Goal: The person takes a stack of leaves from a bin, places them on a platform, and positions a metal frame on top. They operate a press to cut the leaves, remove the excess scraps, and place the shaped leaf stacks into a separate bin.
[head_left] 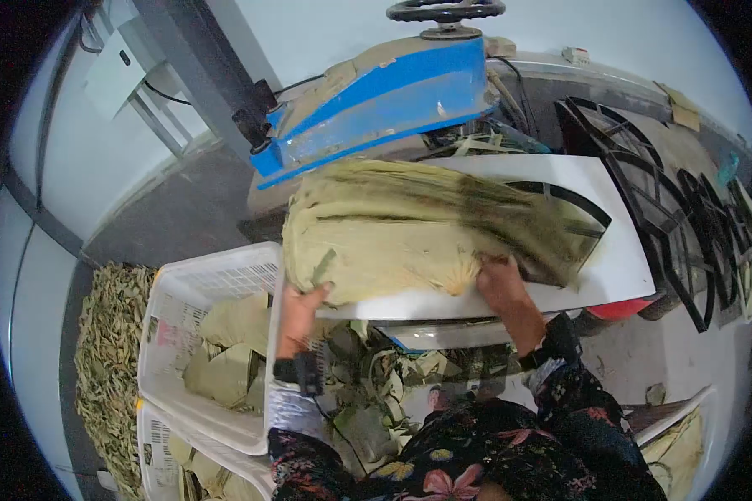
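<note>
A thick stack of broad, pale yellow-green dried leaves (384, 238) lies across a white board (622, 250). At the stack's near left corner, my left hand (302, 317) grips the edge, thumb on top and the other fingers hidden. My right hand (503, 288) is closed on the near edge farther right, where the leaves gather to a point. A small darker green piece of leaf (323, 265) rests on top near my left hand. Over the stack's right end curves a black frame (572, 200), and the leaves there look blurred.
Beyond the board stands a blue machine (384, 96) with a black handwheel (445, 10). A white plastic basket (154, 342) holding cut leaf pieces is at left, beside a heap of leaf scraps (109, 367). Several black curved frames (668, 200) lie at right. Scraps (384, 376) litter the space below the board.
</note>
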`<action>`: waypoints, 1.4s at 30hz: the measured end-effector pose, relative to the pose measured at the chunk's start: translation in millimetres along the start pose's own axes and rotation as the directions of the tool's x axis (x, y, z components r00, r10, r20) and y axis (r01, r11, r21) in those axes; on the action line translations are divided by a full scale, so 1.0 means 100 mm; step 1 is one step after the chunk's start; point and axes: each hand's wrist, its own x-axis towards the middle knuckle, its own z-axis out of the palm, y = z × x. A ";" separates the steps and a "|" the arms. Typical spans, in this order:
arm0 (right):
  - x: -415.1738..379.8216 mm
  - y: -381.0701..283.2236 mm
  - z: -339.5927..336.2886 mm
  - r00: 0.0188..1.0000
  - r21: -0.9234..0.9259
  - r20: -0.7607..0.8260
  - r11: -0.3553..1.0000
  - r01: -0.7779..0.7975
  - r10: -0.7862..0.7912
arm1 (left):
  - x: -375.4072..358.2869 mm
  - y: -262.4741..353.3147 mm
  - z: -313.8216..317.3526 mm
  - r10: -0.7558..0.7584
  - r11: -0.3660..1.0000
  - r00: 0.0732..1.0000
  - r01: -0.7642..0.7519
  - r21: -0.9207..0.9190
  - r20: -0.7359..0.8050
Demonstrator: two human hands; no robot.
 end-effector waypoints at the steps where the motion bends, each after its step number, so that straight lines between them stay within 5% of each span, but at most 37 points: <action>1: -0.02 -0.25 0.13 1.000 0.002 -0.002 1.000 0.004 -0.004 | 0.01 -0.11 0.02 0.013 0.998 1.000 -0.014 -0.057 -0.011; 2: -0.09 -0.52 0.19 0.989 0.674 0.134 0.725 -0.140 0.067 | 0.02 -0.20 0.03 0.022 0.993 0.999 -0.025 -0.115 -0.025; 3: -0.17 -0.70 0.25 0.960 0.958 0.278 0.056 -0.280 0.036 | 0.01 -0.04 0.08 -0.037 0.993 0.997 0.029 -0.114 -0.064; 4: -0.13 -0.53 0.19 0.959 0.958 0.279 0.059 -0.282 0.049 | 0.00 0.06 0.08 -0.049 0.992 0.997 0.041 -0.118 -0.067; 5: 0.01 -0.27 0.05 0.983 0.475 0.155 0.865 -0.162 0.099 | 0.05 0.15 0.07 -0.069 0.988 0.997 0.065 -0.143 -0.023; 6: 0.12 -0.15 -0.03 0.999 -0.453 0.046 0.891 0.011 0.011 | 0.08 0.18 0.08 -0.081 0.983 0.996 0.083 -0.165 0.021; 7: 0.09 -0.51 0.16 0.995 0.414 0.095 0.909 -0.051 0.012 | 0.11 0.13 0.08 -0.075 0.982 0.997 0.077 -0.171 0.019; 12: -0.12 -0.80 0.34 0.995 0.525 0.090 0.848 -0.074 0.032 | 0.23 0.05 0.12 -0.088 0.993 0.993 0.094 -0.073 0.079; 14: -0.20 -0.93 0.29 0.966 0.612 0.252 0.764 -0.202 0.053 | 0.40 0.19 0.06 -0.073 0.990 0.991 0.085 -0.109 0.115; 16: -0.31 -1.14 0.34 0.965 0.577 0.232 0.782 -0.237 0.121 | 0.59 0.34 0.01 -0.157 0.981 0.941 0.183 -0.061 0.299; 18: -0.33 -1.17 0.41 0.960 0.549 0.204 0.789 -0.276 0.195 | 0.82 0.36 0.04 -0.186 0.975 0.928 0.214 -0.054 0.322; 20: -0.37 -1.11 0.46 0.934 0.441 0.010 0.837 -0.326 0.358 | 1.04 0.14 0.03 -0.245 0.969 0.866 0.207 0.133 0.435; 21: -0.36 -1.06 0.47 0.931 0.443 0.005 0.834 -0.329 0.365 | 1.05 0.17 0.11 -0.271 0.871 0.904 0.085 0.484 0.330; 22: -0.32 -0.99 0.46 0.927 0.443 -0.041 0.839 -0.317 0.372 | 1.03 0.01 0.20 0.042 0.679 0.956 -0.240 0.694 0.289; 24: -0.28 -0.93 0.45 0.919 0.449 -0.098 0.841 -0.302 0.383 | 0.94 0.06 0.45 0.427 0.435 0.712 -0.703 0.563 0.558; 28: -0.28 -0.90 0.46 0.917 0.394 -0.117 0.866 -0.309 0.381 | 0.59 0.12 0.93 0.201 0.452 0.359 -0.859 0.239 0.911; 35: -0.28 -0.89 0.48 0.914 0.391 -0.143 0.870 -0.301 0.380 | 0.51 0.24 0.98 0.086 0.453 0.284 -0.865 0.216 0.955; 42: -0.29 -0.97 0.51 0.899 0.385 -0.152 0.862 -0.329 0.410 | 0.47 0.29 1.07 0.208 0.322 0.256 -0.929 0.181 0.944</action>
